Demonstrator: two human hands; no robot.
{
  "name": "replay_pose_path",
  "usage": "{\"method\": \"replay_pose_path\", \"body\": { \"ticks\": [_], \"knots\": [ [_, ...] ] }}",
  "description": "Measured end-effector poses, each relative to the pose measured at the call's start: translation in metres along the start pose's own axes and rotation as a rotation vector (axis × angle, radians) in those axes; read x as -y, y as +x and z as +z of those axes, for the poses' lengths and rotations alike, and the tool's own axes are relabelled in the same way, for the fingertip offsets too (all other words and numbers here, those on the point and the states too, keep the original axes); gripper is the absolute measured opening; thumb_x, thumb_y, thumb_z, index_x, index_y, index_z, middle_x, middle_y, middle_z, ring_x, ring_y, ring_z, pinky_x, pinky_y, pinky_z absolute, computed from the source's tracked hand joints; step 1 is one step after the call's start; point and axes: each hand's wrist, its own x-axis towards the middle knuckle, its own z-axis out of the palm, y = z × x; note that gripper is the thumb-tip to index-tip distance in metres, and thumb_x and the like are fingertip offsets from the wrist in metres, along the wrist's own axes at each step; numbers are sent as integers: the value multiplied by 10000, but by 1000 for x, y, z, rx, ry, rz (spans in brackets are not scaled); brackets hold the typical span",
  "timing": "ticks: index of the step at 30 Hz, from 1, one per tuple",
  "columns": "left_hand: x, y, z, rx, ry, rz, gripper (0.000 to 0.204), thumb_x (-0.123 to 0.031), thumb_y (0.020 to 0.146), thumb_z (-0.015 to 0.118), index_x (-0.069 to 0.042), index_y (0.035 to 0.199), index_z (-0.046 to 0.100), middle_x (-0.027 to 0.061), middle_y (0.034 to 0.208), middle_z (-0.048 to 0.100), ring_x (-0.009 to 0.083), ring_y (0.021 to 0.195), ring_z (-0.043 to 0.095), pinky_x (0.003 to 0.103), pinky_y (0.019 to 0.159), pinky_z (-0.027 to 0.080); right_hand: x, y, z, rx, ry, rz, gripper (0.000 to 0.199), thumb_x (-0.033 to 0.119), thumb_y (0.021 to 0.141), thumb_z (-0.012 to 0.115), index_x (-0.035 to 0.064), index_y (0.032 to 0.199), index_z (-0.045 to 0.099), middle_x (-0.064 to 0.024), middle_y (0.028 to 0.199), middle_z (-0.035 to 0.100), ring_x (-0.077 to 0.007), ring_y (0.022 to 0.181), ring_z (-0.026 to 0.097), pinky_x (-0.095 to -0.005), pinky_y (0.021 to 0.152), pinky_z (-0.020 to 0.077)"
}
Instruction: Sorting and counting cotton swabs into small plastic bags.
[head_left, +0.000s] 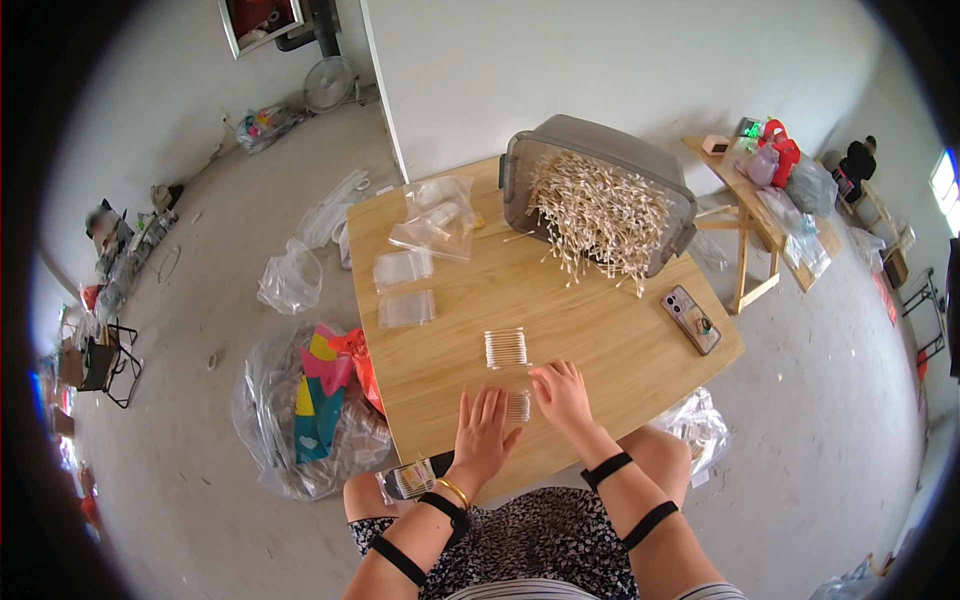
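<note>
My left hand (484,432) lies with fingers stretched out flat near the front edge of the wooden table (450,330). Beside its fingers is a small bundle of cotton swabs (518,405), seemingly in a clear bag and partly covered by the hand. Just right of the bundle, my right hand (563,395) has its fingers curled in; whatever they pinch, if anything, is too small to make out. A neat row of cotton swabs (505,348) lies beyond both hands.
A grey plastic bin (585,135) lies tipped at the back, loose cotton swabs (600,215) spilling out. Small clear bags (407,308) sit at the left, a phone (690,320) at the right. A large plastic sack (270,400) stands on the floor to the left.
</note>
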Motion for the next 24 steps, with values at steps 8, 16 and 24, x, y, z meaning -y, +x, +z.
{"method": "replay_pose_path", "body": {
  "ticks": [8,16,24],
  "knots": [
    [0,-26,-1,26,-108,-51,822,-560,1001,411,29,1548,242,186,1599,264,340,1511,197,556,1234,94,21,-67,-9,212,-147,-94,715,345,910,628,-9,1482,385,-206,1547,371,-352,1470,299,-474,1220,222],
    [2,-30,14,36,-102,-158,952,-671,987,271,92,1547,172,237,1644,144,355,1545,65,559,1233,1,30,-66,19,255,-318,-123,895,546,928,526,-50,1535,249,-272,1604,228,-385,1520,175,-492,1245,133],
    [1,-33,4,70,-128,-163,960,-682,988,253,90,1551,160,247,1643,137,346,1549,46,547,1234,-7,37,-68,28,256,-374,-158,878,554,939,499,-42,1537,258,-277,1604,225,-396,1522,159,-489,1247,125]
  ]
}}
